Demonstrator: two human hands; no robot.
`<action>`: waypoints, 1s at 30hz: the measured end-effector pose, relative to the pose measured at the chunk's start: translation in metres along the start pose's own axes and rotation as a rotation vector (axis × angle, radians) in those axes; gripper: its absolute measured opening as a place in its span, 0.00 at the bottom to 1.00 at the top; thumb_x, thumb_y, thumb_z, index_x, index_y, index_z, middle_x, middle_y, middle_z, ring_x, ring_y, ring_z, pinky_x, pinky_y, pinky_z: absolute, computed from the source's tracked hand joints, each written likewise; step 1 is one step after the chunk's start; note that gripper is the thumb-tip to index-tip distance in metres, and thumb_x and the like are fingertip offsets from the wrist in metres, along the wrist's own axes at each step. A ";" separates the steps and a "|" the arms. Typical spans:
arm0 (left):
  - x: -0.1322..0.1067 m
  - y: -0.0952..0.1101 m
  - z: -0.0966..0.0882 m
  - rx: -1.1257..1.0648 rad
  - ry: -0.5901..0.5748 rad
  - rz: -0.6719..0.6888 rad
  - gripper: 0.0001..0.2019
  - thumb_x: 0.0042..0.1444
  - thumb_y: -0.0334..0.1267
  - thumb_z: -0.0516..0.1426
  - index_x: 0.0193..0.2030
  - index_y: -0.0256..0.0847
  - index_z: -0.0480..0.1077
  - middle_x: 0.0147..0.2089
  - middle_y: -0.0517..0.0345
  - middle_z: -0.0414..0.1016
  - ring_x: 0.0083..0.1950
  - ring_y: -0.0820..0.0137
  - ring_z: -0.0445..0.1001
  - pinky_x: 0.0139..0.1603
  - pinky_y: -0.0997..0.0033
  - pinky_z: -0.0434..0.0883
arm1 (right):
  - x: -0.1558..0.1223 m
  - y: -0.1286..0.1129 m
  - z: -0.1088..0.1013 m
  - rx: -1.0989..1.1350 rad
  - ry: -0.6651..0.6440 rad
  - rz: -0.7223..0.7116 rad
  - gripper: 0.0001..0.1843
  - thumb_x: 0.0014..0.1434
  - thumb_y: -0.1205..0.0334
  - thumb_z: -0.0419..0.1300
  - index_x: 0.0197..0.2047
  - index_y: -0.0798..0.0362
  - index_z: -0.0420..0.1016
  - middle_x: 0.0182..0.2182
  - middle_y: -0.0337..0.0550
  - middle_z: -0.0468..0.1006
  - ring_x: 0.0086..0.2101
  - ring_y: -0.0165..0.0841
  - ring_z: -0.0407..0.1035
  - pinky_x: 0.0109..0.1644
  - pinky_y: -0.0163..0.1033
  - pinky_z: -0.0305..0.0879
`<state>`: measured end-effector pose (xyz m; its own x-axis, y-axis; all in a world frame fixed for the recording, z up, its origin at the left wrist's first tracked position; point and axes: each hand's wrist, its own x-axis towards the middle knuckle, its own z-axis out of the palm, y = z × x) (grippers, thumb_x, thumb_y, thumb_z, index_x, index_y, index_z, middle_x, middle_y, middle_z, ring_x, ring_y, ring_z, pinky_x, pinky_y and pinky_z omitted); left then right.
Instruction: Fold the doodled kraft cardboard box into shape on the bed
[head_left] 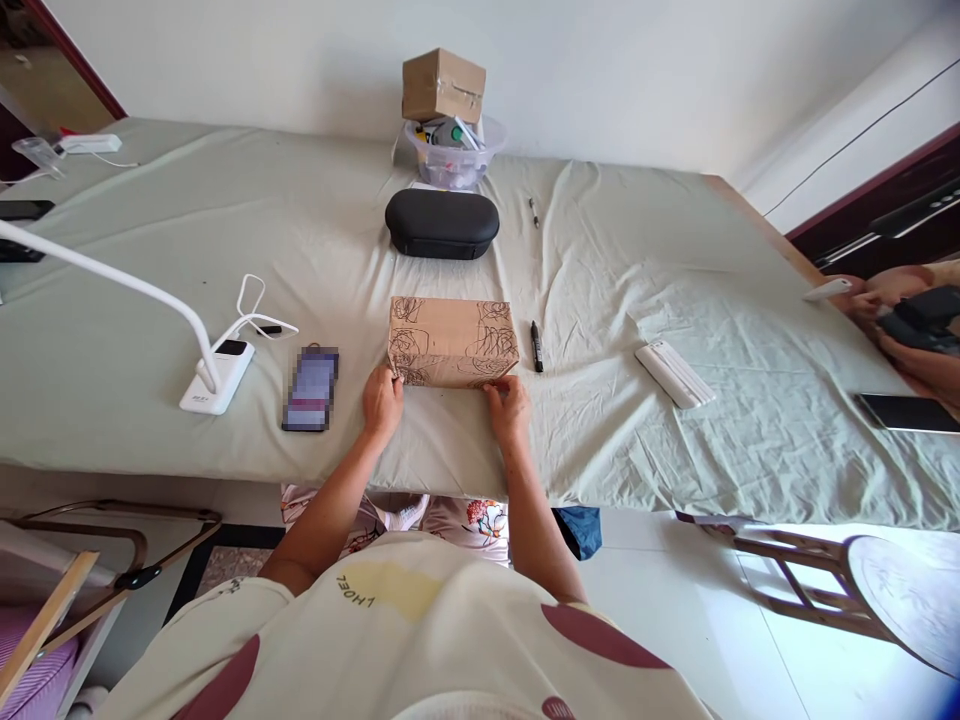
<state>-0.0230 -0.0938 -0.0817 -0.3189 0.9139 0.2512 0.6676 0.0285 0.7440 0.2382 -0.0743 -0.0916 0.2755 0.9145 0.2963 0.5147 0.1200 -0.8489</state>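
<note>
Pretty tight around the scribbled brown cardboard box [453,342]: a black marker pen [537,346] lies just right of it, a black oval zip case [442,223] sits behind, and a dark phone [310,388] and white power bank [217,375] are to the left. The sheet-covered counter [600,290] is open between the marker and the white ribbed bar [674,373].

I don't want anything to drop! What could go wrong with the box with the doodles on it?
The scribbled cardboard box is gripped only at its near corners by the left hand and right hand, so it might slip if lifted. The black marker lies just beside the box; turning the box could send it rolling. The phone by the left hand could get nudged.
</note>
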 end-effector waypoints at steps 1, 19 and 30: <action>0.000 0.000 0.001 0.023 0.002 -0.001 0.06 0.63 0.30 0.59 0.37 0.44 0.67 0.43 0.48 0.79 0.52 0.56 0.79 0.59 0.53 0.75 | 0.000 0.001 0.000 -0.037 -0.009 0.004 0.13 0.58 0.50 0.64 0.38 0.49 0.70 0.34 0.42 0.77 0.39 0.38 0.68 0.55 0.52 0.69; -0.021 0.017 -0.002 -0.067 0.157 0.081 0.12 0.68 0.45 0.58 0.53 0.42 0.66 0.48 0.46 0.81 0.47 0.59 0.82 0.51 0.59 0.78 | -0.029 -0.020 -0.004 0.054 0.133 -0.044 0.24 0.61 0.52 0.61 0.58 0.50 0.71 0.39 0.41 0.76 0.42 0.35 0.73 0.54 0.48 0.73; -0.007 0.057 -0.032 0.081 0.148 0.253 0.22 0.72 0.48 0.55 0.66 0.39 0.72 0.71 0.31 0.70 0.72 0.45 0.70 0.73 0.41 0.67 | -0.008 -0.073 -0.022 0.003 0.174 -0.250 0.12 0.69 0.52 0.61 0.43 0.50 0.81 0.39 0.44 0.79 0.41 0.36 0.73 0.51 0.46 0.73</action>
<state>-0.0037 -0.1111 -0.0212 -0.2259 0.8273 0.5144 0.7883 -0.1550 0.5955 0.2168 -0.0986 -0.0223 0.2757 0.7767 0.5663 0.5819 0.3341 -0.7415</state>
